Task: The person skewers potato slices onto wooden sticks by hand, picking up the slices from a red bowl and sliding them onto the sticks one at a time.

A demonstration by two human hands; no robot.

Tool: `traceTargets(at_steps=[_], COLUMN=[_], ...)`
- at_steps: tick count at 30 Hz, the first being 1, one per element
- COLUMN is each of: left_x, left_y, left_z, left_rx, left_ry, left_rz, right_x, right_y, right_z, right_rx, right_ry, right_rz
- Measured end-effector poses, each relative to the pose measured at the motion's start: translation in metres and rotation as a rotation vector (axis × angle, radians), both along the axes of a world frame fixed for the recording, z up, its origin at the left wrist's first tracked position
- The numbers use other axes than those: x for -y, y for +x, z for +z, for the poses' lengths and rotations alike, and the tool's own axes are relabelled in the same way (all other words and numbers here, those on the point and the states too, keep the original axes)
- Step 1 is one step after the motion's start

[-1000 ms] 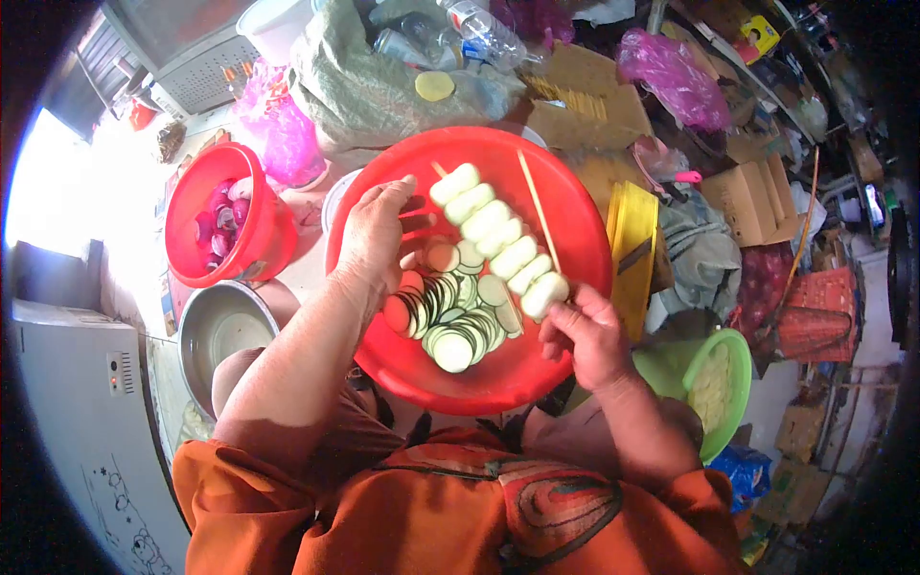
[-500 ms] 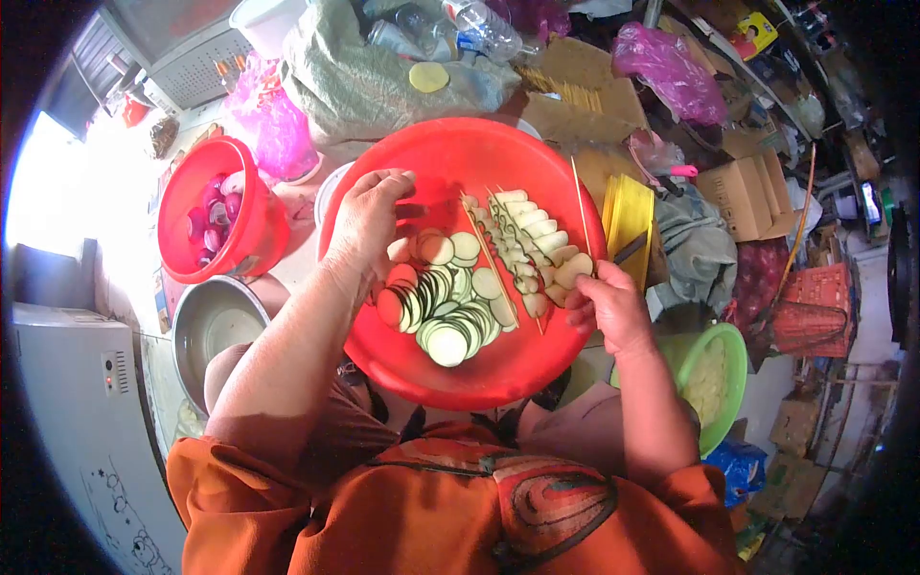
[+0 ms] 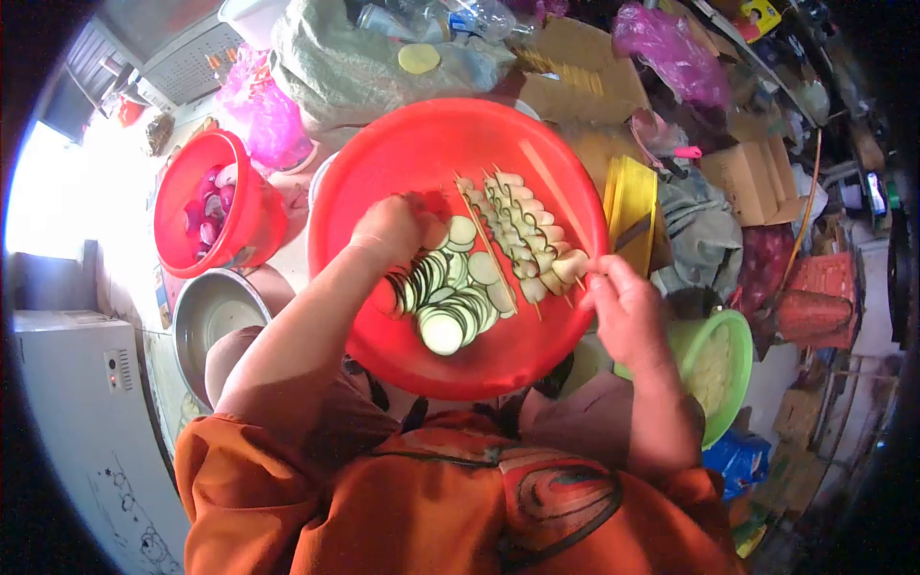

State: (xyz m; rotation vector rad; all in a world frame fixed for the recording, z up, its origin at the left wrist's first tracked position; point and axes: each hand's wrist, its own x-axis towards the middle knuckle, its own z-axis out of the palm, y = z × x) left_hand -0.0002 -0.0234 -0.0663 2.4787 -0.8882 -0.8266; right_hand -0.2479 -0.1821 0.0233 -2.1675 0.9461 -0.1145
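A red basin (image 3: 383,144) sits in front of me, holding round, pale slices with thin dark-green edges (image 3: 446,333) in overlapping rows. Plainer pale slices (image 3: 462,230) lie beside them. In the basin's right half are several wooden skewers threaded with slices (image 3: 517,230). My left hand (image 3: 388,230) reaches down over the slices at the left, its fingers mostly hidden. At the basin's right rim, my right hand (image 3: 623,302) is closed, thumb and fingers pinching a skewer by its lower end. Pale slices (image 3: 571,264) bunch up just beyond its fingertips.
A red bucket (image 3: 251,216) with purple onions stands left, above a metal bowl (image 3: 206,316). At the right are a yellow container (image 3: 630,211) and a green basin (image 3: 738,369). A woven sack (image 3: 331,67) and cardboard (image 3: 575,67) lie beyond. A white appliance (image 3: 72,412) stands lower left.
My left hand has moved down and slightly right onto the slices. My right hand has shifted slightly right; the skewer that stood out upright from it no longer shows clearly.
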Motion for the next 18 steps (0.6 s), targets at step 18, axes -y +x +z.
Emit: traceTargets(at_steps=[18], left_x=[0.014], left_y=[0.002], left_z=[0.001], left_rx=[-0.118], left_ry=[-0.235], left_rz=[0.1], right_x=[-0.027], right_y=[0.006], right_z=[-0.021], right_rx=[0.115], right_ry=[0.339], right_rz=[0.223])
